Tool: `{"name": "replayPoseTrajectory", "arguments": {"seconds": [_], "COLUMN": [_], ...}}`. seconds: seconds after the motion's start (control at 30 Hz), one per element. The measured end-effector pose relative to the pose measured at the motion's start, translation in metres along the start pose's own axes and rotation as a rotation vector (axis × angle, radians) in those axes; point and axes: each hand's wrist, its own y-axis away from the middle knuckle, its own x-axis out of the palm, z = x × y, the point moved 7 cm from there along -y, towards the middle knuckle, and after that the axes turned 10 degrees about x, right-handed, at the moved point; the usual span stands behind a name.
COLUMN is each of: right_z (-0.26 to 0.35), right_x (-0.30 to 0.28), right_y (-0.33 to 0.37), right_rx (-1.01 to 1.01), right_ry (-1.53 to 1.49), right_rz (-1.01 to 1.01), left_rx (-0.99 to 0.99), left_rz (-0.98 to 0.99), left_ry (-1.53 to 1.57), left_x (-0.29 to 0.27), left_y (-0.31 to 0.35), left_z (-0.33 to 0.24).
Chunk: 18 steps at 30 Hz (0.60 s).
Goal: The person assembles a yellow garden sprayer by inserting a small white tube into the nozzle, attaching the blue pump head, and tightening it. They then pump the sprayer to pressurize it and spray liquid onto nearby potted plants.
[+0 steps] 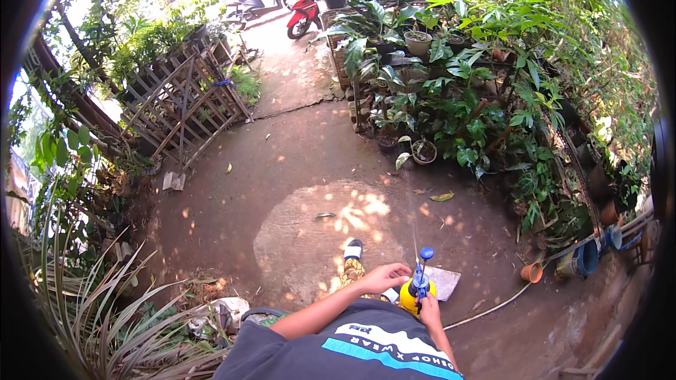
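Observation:
A small pump sprayer with a yellow round tank [408,298], a blue head and a blue knob [427,253] is held in front of my body. My right hand [428,308] is wrapped around the sprayer's blue handle part. Just left of the sprayer, my left hand [386,279] has its fingers loosely stretched out and holds nothing; whether its fingertips touch the sprayer I cannot tell. Beyond the sprayer, a thin pale line like a jet of liquid runs over the ground.
Leafy potted plants [418,42] crowd the right side. On the left leans a wooden slatted gate [182,102]. A pale square slab [443,283] lies beside the sprayer. A white hose [493,309], an orange pot [532,272] and blue buckets [584,259] are at right. Farther off stands a red motorcycle [303,14].

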Motion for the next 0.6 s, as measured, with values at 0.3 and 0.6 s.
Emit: {"name": "replayPoseTrajectory", "arguments": {"seconds": [0.3,0.6], "right_z": [0.043,0.024], "right_x": [-0.002,-0.016], "right_y": [0.026,0.021], "right_rx": [-0.094,-0.094], "right_ry": [0.149,0.05], "right_rz": [0.045,0.044], "left_rx": [0.2,0.006], "left_rz": [-0.118,0.042], "left_ry": [0.078,-0.353], "left_x": [0.017,0.05], "left_y": [-0.029,-0.082], "left_z": [-0.057,-0.125]}}
